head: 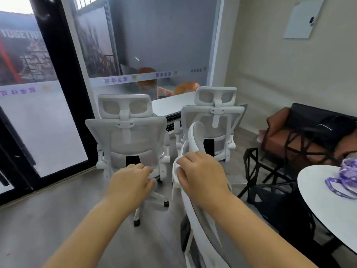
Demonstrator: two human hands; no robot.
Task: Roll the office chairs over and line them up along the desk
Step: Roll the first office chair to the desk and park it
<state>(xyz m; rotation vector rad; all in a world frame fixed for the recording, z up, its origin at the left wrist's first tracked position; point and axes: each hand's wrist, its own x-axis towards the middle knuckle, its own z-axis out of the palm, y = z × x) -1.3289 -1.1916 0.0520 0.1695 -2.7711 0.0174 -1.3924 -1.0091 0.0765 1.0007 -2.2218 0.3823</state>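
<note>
Nearest chair [193, 216] has its frame clasped by right hand [202, 176] fingers [185, 160].

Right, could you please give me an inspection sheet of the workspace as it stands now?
Surface: white desk against the glass partition; grey floor.
Job's things: left chair and right chair, white mesh office chairs, at the desk with their backs to the camera; third chair nearest, seen edge-on, not yet in line.
Clutter: black lattice chair; round white table carrying purple lanyards; black bag on brown sofa.
Grippers: right hand grips the third chair's frame; left hand loosely curled before the left chair, contact unclear.
Cables: nothing seen.
Surroundings: beige wall with a white board.
</note>
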